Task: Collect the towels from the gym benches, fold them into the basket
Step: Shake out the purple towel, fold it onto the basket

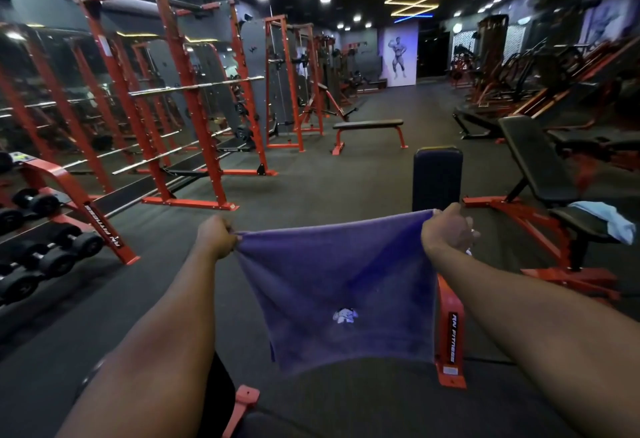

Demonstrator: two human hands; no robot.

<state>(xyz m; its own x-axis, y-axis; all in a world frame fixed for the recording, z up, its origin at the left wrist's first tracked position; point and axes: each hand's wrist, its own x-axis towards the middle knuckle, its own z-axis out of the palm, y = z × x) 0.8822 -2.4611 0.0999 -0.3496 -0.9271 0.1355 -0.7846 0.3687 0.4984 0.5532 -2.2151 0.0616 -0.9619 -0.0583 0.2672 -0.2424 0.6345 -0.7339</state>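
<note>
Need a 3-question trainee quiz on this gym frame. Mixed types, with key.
1. True or false: the left hand and the right hand each grip an upper corner of the purple towel, which hangs spread between them.
2. Where does the light blue towel lie? A) on the floor B) on the seat of the adjustable bench C) over a barbell
3. Short answer: is a basket visible in this view?

Key: 1 true; 2 B; 3 no.
</note>
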